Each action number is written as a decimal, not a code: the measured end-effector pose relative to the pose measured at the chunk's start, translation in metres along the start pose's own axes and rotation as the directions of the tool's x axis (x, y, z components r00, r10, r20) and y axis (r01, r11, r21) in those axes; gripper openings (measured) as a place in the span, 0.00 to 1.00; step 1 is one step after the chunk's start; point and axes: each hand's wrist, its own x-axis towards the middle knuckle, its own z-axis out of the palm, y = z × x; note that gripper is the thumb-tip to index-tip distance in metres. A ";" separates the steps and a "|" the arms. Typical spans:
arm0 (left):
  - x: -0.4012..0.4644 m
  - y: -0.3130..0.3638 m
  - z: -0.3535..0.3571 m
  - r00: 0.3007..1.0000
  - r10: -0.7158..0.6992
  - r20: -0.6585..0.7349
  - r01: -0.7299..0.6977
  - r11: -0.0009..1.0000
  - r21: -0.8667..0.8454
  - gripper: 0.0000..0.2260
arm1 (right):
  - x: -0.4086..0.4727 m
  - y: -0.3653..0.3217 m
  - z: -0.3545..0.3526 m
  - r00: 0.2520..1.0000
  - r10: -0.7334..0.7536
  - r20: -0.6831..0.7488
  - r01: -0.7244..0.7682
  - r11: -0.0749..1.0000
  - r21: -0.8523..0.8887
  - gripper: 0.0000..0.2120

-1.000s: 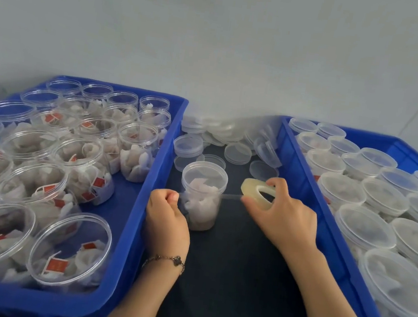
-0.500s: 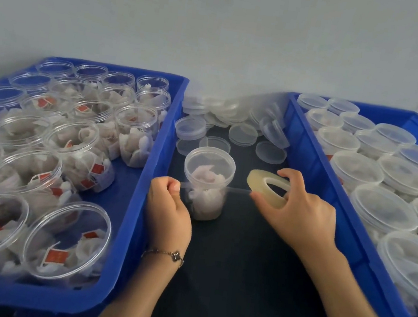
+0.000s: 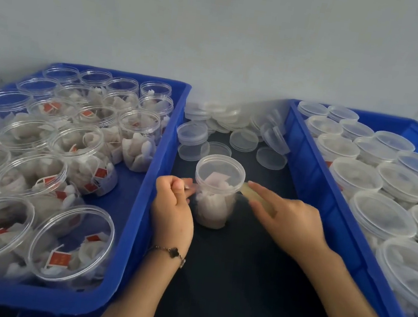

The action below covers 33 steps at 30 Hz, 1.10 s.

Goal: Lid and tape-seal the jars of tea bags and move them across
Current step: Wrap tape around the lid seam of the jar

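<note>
A clear lidded jar [image 3: 215, 194] of tea bags is stood upright on the dark surface between two blue crates; the tape roll [image 3: 257, 198] is held just beside its right side.

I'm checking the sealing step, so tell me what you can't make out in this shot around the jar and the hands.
Head view only:
- Tape roll: motion-blurred and mostly under the right hand; how it is gripped is unclear.
- Tape strip: too thin and clear to see against the jar.
- Left hand: curled fingers hide what they pinch.
- Right crate: cut off by the frame's right edge.
</note>
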 end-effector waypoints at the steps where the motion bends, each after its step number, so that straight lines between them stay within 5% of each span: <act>1: -0.001 0.003 0.000 1.000 -0.005 0.000 0.005 1.000 -0.027 0.08 | 0.000 -0.002 0.000 0.999 -0.039 0.018 0.040 0.999 -0.020 0.24; 12: -0.008 0.008 -0.019 0.950 -0.157 0.271 0.243 0.916 -0.319 0.11 | 0.001 -0.001 -0.001 0.973 -0.111 0.205 0.106 0.994 0.032 0.25; 18: -0.009 0.008 -0.021 0.953 -0.187 0.237 0.268 0.886 -0.378 0.14 | 0.005 -0.004 -0.003 0.954 -0.108 0.279 0.095 0.994 0.058 0.30; 22: -0.010 0.009 -0.019 0.971 -0.114 0.209 0.180 0.928 -0.327 0.13 | 0.004 -0.002 -0.002 0.963 -0.075 0.261 0.064 0.997 0.050 0.30; 28: -0.013 -0.001 -0.011 0.996 0.072 0.057 -0.075 0.995 0.066 0.09 | -0.002 0.007 -0.006 0.996 0.059 0.071 -0.063 0.996 0.059 0.30; 33: -0.019 -0.014 -0.003 0.994 0.105 0.022 -0.107 0.973 0.205 0.07 | -0.014 0.011 0.000 0.987 0.164 -0.007 -0.163 0.985 0.049 0.35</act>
